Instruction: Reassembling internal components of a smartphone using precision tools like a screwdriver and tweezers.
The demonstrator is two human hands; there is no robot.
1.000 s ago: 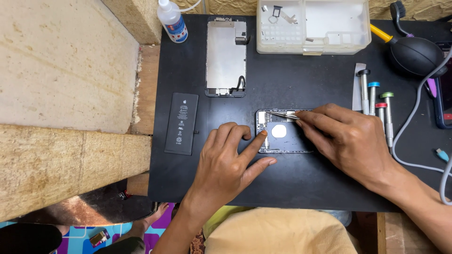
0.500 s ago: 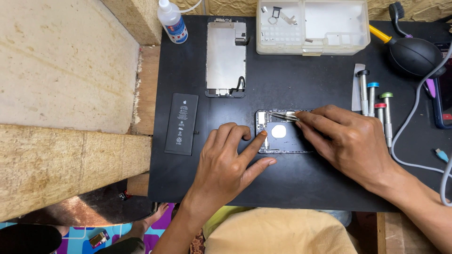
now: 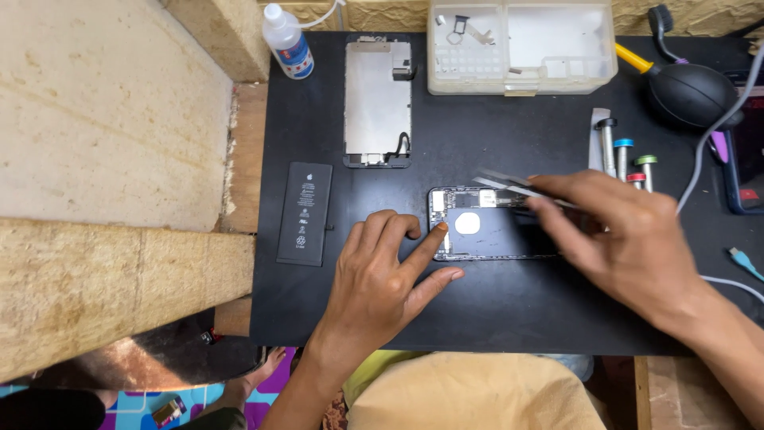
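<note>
Left hand (image 3: 378, 275), fingers spread, pins the opened phone body (image 3: 489, 231) at frame centre, apparently steadying it, while right hand (image 3: 629, 239) pinches tweezers (image 3: 509, 185) above its upper edge.

Two hands are over the table (image 3: 509, 318): a left hand (image 3: 382, 275) and a right hand (image 3: 629, 239). There is one open phone body (image 3: 485, 227), one pair of tweezers (image 3: 509, 185), one flat black battery (image 3: 305, 213), one phone screen plate (image 3: 377, 99), one small bottle (image 3: 286, 41), one clear plastic box (image 3: 521, 44), one black air blower (image 3: 688, 94) and three screwdrivers (image 3: 625, 155).
</note>
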